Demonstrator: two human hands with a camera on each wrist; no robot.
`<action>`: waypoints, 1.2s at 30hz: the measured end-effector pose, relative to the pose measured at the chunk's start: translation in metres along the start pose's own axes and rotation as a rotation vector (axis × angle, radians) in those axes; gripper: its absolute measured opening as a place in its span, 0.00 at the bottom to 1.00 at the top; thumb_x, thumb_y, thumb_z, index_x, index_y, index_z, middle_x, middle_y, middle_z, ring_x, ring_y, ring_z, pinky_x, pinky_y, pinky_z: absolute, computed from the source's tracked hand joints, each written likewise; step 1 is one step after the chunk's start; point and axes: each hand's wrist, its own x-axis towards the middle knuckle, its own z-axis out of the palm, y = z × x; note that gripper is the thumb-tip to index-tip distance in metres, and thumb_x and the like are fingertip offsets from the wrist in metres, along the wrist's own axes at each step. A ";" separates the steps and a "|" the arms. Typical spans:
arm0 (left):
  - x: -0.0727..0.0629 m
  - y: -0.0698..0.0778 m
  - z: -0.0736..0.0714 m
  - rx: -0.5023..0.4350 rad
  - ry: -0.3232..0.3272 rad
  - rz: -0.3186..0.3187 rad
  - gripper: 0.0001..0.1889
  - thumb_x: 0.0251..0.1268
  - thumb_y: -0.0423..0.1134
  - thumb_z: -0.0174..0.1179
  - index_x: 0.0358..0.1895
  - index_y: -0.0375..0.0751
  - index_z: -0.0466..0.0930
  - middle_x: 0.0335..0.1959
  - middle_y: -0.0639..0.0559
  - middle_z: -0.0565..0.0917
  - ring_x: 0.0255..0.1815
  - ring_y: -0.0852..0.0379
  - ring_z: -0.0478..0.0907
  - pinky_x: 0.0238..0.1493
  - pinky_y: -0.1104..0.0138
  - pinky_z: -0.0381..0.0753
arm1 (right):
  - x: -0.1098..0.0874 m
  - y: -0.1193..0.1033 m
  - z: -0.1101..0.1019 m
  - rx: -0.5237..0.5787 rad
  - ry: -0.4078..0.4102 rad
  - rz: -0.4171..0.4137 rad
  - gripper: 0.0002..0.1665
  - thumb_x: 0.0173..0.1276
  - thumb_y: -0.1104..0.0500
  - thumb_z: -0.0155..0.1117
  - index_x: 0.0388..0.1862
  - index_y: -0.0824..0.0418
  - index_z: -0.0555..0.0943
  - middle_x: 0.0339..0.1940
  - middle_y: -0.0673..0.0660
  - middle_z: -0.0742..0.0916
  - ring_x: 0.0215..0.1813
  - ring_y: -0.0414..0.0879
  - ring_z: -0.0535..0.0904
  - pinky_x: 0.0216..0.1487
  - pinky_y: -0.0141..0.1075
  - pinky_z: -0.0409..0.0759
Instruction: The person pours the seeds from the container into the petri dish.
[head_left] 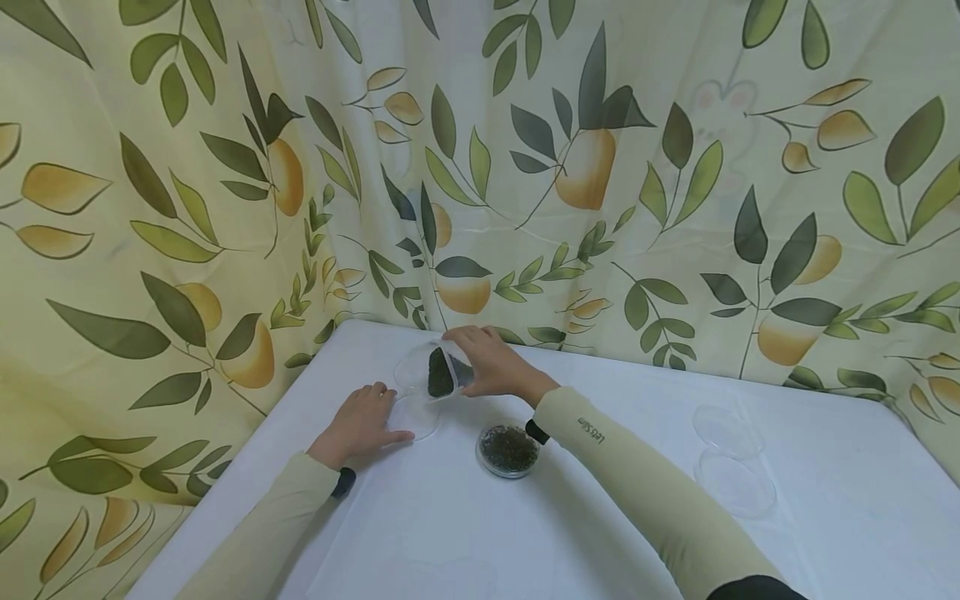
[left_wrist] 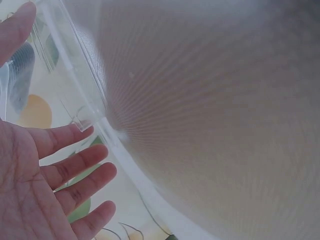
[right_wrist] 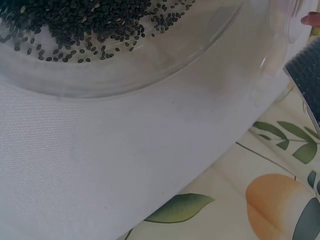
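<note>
At the back left of the table, my right hand (head_left: 495, 362) grips a clear container (head_left: 461, 371), tipped on its side with its mouth to the left. Dark contents (head_left: 439, 373) fill it. Beneath its mouth lies a clear round dish (head_left: 408, 367). My left hand (head_left: 358, 422) rests beside a nearer clear dish (head_left: 422, 419), thumb and fingers spread. In the left wrist view its index finger (left_wrist: 60, 137) touches the clear rim (left_wrist: 95, 107). Small dark seeds (right_wrist: 90, 22) are heaped in a round clear dish, seen in the head view as a seed-filled dish (head_left: 507, 450).
Two more clear round pieces, one farther back (head_left: 727, 431) and one nearer (head_left: 735, 483), lie on the right of the white-covered table (head_left: 600, 533). A leaf-and-fruit patterned curtain (head_left: 480, 208) hangs behind the table's back edge.
</note>
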 end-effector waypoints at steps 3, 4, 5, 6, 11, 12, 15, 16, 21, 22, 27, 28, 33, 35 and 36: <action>-0.001 0.000 0.000 0.002 0.005 0.004 0.41 0.48 0.66 0.62 0.53 0.31 0.74 0.46 0.40 0.76 0.47 0.44 0.74 0.52 0.52 0.74 | 0.000 -0.001 0.000 -0.020 0.005 -0.020 0.50 0.45 0.49 0.78 0.66 0.58 0.65 0.64 0.55 0.74 0.67 0.49 0.67 0.63 0.48 0.65; -0.001 0.000 0.000 0.003 0.008 0.006 0.41 0.49 0.66 0.62 0.53 0.31 0.74 0.46 0.40 0.76 0.47 0.44 0.74 0.52 0.53 0.74 | 0.000 -0.001 0.000 -0.023 0.006 -0.024 0.50 0.45 0.49 0.78 0.65 0.58 0.65 0.64 0.55 0.74 0.67 0.49 0.67 0.63 0.48 0.65; -0.001 0.000 0.000 0.005 0.010 0.009 0.41 0.49 0.66 0.62 0.53 0.31 0.74 0.46 0.40 0.76 0.47 0.44 0.74 0.52 0.53 0.74 | 0.001 -0.002 0.000 -0.027 0.005 -0.026 0.50 0.45 0.48 0.78 0.65 0.58 0.65 0.64 0.55 0.74 0.67 0.49 0.67 0.62 0.48 0.65; -0.001 0.000 0.000 0.008 0.013 0.011 0.40 0.49 0.66 0.62 0.53 0.31 0.74 0.46 0.40 0.76 0.47 0.44 0.74 0.52 0.53 0.74 | 0.001 -0.002 0.001 -0.027 0.004 -0.027 0.50 0.45 0.48 0.78 0.66 0.58 0.65 0.64 0.55 0.74 0.67 0.49 0.67 0.63 0.49 0.65; -0.001 0.000 -0.001 0.016 0.018 0.019 0.41 0.49 0.66 0.61 0.53 0.31 0.74 0.47 0.39 0.77 0.48 0.44 0.75 0.52 0.53 0.74 | 0.003 -0.002 0.003 -0.020 0.007 -0.032 0.50 0.44 0.49 0.78 0.65 0.58 0.65 0.64 0.56 0.74 0.67 0.51 0.66 0.64 0.51 0.64; -0.001 0.000 -0.001 0.015 0.018 0.018 0.41 0.49 0.66 0.61 0.53 0.31 0.74 0.47 0.39 0.77 0.48 0.44 0.75 0.52 0.53 0.74 | 0.004 -0.002 0.004 -0.024 0.007 -0.033 0.50 0.44 0.50 0.79 0.65 0.58 0.65 0.64 0.55 0.74 0.67 0.50 0.66 0.64 0.51 0.64; -0.001 0.000 0.000 0.011 0.017 0.015 0.41 0.49 0.66 0.62 0.53 0.31 0.74 0.47 0.39 0.77 0.48 0.44 0.75 0.52 0.53 0.75 | 0.005 -0.001 0.006 -0.043 0.009 -0.038 0.50 0.44 0.49 0.79 0.65 0.57 0.65 0.64 0.54 0.74 0.67 0.49 0.66 0.62 0.48 0.64; 0.000 0.000 0.000 0.012 0.018 0.015 0.41 0.49 0.66 0.62 0.53 0.31 0.74 0.47 0.39 0.77 0.48 0.44 0.75 0.52 0.53 0.75 | 0.006 -0.001 0.007 -0.047 0.010 -0.040 0.50 0.44 0.50 0.79 0.65 0.57 0.65 0.64 0.54 0.74 0.67 0.49 0.66 0.62 0.48 0.65; 0.000 0.000 0.000 0.013 0.013 0.010 0.41 0.49 0.67 0.62 0.53 0.31 0.74 0.47 0.39 0.77 0.47 0.45 0.75 0.52 0.53 0.75 | 0.006 -0.004 0.006 -0.059 0.013 -0.051 0.49 0.44 0.51 0.78 0.65 0.57 0.65 0.64 0.54 0.74 0.67 0.49 0.67 0.62 0.48 0.65; 0.000 0.001 -0.001 0.014 0.013 0.010 0.41 0.49 0.67 0.62 0.53 0.31 0.74 0.47 0.40 0.77 0.47 0.45 0.75 0.52 0.53 0.75 | 0.006 -0.004 0.006 -0.062 0.011 -0.052 0.49 0.44 0.51 0.78 0.65 0.57 0.65 0.64 0.54 0.74 0.67 0.49 0.66 0.62 0.48 0.65; -0.001 0.001 -0.002 0.007 0.011 0.007 0.41 0.48 0.66 0.62 0.52 0.30 0.74 0.45 0.40 0.77 0.45 0.45 0.75 0.51 0.53 0.75 | 0.007 -0.006 0.005 -0.081 0.006 -0.053 0.49 0.45 0.51 0.78 0.65 0.57 0.65 0.64 0.53 0.74 0.67 0.49 0.67 0.62 0.48 0.65; -0.001 0.001 -0.002 0.009 0.011 0.007 0.41 0.48 0.66 0.62 0.52 0.30 0.74 0.45 0.40 0.77 0.45 0.45 0.75 0.51 0.53 0.75 | 0.007 -0.006 0.005 -0.085 0.008 -0.053 0.49 0.45 0.51 0.78 0.65 0.57 0.65 0.64 0.53 0.74 0.67 0.48 0.67 0.62 0.47 0.65; -0.001 0.001 -0.001 0.036 0.014 0.008 0.41 0.48 0.67 0.62 0.53 0.31 0.74 0.45 0.40 0.76 0.47 0.44 0.73 0.53 0.53 0.74 | 0.007 -0.006 0.007 -0.094 0.019 -0.061 0.49 0.44 0.52 0.78 0.65 0.56 0.66 0.64 0.53 0.74 0.67 0.48 0.67 0.62 0.47 0.65; -0.001 0.000 0.000 0.049 0.015 0.007 0.41 0.48 0.68 0.61 0.53 0.32 0.74 0.46 0.41 0.77 0.47 0.45 0.73 0.53 0.53 0.74 | 0.007 -0.006 0.007 -0.093 0.023 -0.066 0.49 0.44 0.52 0.78 0.64 0.56 0.66 0.63 0.53 0.74 0.66 0.48 0.67 0.61 0.46 0.65; -0.001 0.000 0.000 0.055 0.014 0.005 0.41 0.48 0.68 0.61 0.53 0.33 0.75 0.46 0.41 0.76 0.47 0.45 0.73 0.52 0.53 0.74 | 0.008 -0.006 0.008 -0.090 0.026 -0.069 0.49 0.44 0.52 0.79 0.64 0.57 0.66 0.63 0.53 0.74 0.66 0.48 0.67 0.61 0.46 0.65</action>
